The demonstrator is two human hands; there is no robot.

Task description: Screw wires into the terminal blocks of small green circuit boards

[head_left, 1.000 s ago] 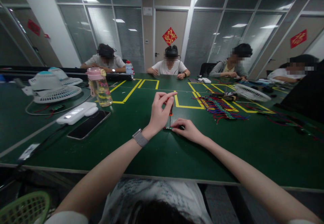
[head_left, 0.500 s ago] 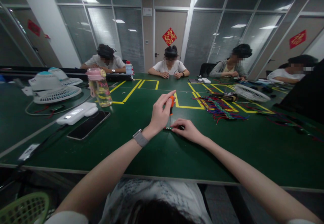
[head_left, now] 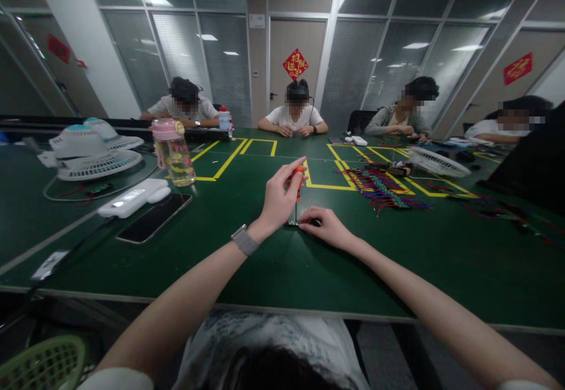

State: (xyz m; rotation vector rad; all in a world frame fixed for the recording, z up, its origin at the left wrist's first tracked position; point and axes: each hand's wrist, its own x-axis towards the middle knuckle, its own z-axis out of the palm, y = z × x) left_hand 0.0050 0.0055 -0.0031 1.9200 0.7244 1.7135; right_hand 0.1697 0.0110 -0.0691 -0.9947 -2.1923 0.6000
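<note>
My left hand is closed round the orange and black handle of a screwdriver. The screwdriver stands upright, its thin shaft reaching down to a small green circuit board on the green table. From the right, my right hand pinches the board's right end with thumb and forefinger. Something dark lies under its curled fingers, too hidden to name. A grey watch band is on my left wrist.
Left stand a pink-lidded bottle, a phone, a white power strip and white fans. Wired boards lie to the right, with a fan cover behind. Several people sit across the table.
The orange handle has turned slightly in my left hand, showing a different side. Both hands and the board keep their places.
</note>
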